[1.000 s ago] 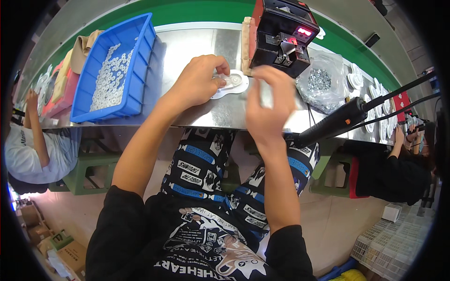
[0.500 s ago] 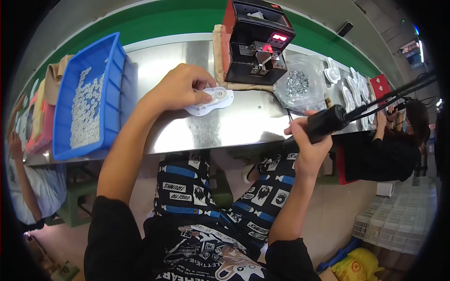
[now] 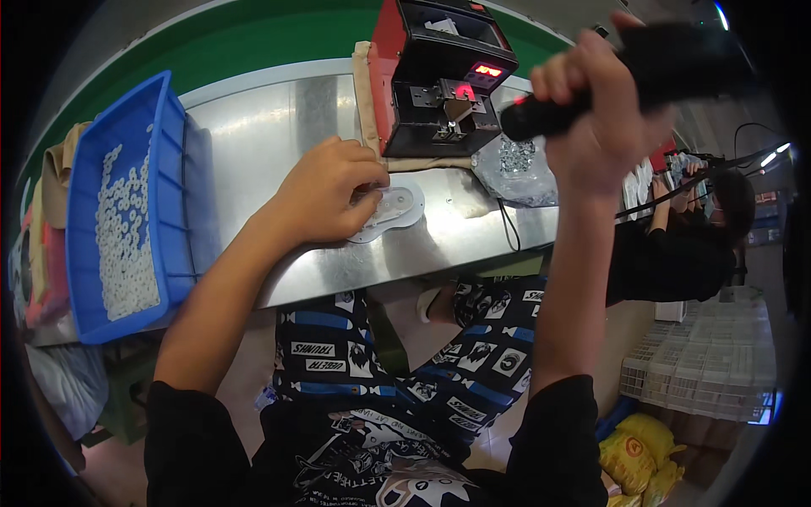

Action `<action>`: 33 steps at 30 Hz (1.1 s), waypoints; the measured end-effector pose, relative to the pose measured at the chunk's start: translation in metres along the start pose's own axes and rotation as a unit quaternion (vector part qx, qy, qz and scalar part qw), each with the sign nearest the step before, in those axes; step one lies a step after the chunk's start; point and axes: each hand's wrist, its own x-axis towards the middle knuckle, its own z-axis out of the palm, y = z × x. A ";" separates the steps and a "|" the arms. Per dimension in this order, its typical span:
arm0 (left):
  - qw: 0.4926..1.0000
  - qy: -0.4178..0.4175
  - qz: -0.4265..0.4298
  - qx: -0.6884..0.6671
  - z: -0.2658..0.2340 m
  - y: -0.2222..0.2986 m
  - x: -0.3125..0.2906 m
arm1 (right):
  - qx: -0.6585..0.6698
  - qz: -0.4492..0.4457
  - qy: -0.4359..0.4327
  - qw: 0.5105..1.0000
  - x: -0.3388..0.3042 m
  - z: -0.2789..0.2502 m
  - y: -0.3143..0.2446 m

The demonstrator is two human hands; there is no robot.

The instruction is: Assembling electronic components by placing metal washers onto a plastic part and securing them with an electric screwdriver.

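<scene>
A white plastic housing (image 3: 407, 215) with round parts set in it lies flat on the metal bench. My left hand (image 3: 329, 193) rests on its left end, thumb and curled fingers closed on it and hiding that side. My right hand (image 3: 610, 127) is raised high at the upper right, wrapped round the thick black body of a corded electric screwdriver (image 3: 688, 68). Motion blurs the tool, and its tip cannot be made out. To the left of the screwdriver's rounded end stands a black and red screw feeder (image 3: 443, 93) with a lit red display.
A blue bin (image 3: 176, 182) of small white rings stands at the left. Beside the feeder lies a clear bag (image 3: 517, 160) of small metal screws. A thin black cord loop (image 3: 509, 226) hangs toward the bench edge. A co-worker in black (image 3: 684, 253) sits at the right.
My right hand has lifted the screwdriver from low over the bench edge to high at the upper right. My left hand stays on the housing, and the whole view has shifted slightly.
</scene>
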 end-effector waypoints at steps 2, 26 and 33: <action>1.000 0.000 -0.004 -0.002 -0.001 -0.001 -0.001 | -0.007 0.003 0.034 0.999 0.006 0.018 0.016; 1.000 0.018 -0.006 -0.019 0.010 -0.006 0.008 | 0.072 0.136 -0.013 0.988 -0.069 0.033 0.042; 0.999 0.025 -0.011 -0.030 0.011 -0.008 0.007 | 0.065 0.168 0.006 0.984 -0.072 0.037 0.042</action>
